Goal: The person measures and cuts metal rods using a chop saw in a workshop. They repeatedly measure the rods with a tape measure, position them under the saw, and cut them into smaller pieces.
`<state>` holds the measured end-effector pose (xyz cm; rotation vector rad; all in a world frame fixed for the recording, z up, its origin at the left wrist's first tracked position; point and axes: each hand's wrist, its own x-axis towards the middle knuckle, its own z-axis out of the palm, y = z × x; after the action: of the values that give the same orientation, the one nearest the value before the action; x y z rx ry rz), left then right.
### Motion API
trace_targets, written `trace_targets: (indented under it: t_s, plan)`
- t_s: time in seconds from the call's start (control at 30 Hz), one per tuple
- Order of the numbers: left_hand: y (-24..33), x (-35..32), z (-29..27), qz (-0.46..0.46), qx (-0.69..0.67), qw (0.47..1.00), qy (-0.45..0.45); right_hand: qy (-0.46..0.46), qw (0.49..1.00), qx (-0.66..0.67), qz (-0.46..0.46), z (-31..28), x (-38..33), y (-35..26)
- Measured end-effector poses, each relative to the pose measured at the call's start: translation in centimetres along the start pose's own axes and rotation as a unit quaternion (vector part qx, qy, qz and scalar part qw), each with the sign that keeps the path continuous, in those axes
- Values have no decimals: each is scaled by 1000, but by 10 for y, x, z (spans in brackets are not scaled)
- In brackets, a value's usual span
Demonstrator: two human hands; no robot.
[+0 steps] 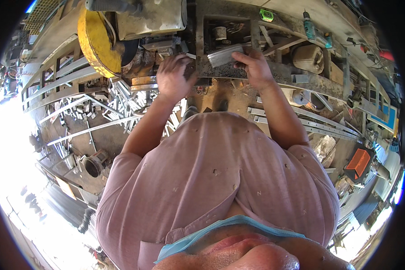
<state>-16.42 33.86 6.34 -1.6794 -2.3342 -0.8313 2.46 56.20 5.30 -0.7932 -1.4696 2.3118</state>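
Between the thumb and fingers of my right hand (255,66) is a short silver metal profile piece (224,56), held over the dark steel bench frame (279,72). To the left, my left hand (172,80) reaches beside a cutting machine with a yellow round guard (91,45). Its thumb stands away from the fingers, which are slightly blurred, and nothing shows in its grasp. Small metal pieces (159,45) lie by the machine's clamp area, just beyond those fingertips.
Silver offcuts (126,96) heap below the machine. On the bench are a green tape measure (266,15), a teal bottle (308,26) and a grimy plastic can (308,58). Long metal bars (315,125) lie low at right, near an orange-topped box (358,163). A bucket (94,164) stands left.
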Motion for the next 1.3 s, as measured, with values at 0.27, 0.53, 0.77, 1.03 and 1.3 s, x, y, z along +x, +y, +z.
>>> trace_targets:
  t_s: [0.27, 0.53, 0.77, 1.03, 1.3]
  plan:
    - [-24, -98, -14, -149, -47, 981, -112, -26, 992, 7, -123, -25, 10, 6]
    - [-29, -164, -35, -224, -90, 961, -134, 168, 974, 154, -3, -36, 97, 24]
    - [-42, -199, -52, -234, -91, 962, -112, 346, 935, 37, 74, -46, 240, 22]
    - [-72, -227, -97, -270, -33, 957, -105, 320, 775, -532, 114, -96, 307, 23]
    - [-220, -171, -148, -332, 102, 937, -42, 258, 905, -337, -24, -31, 154, 44]
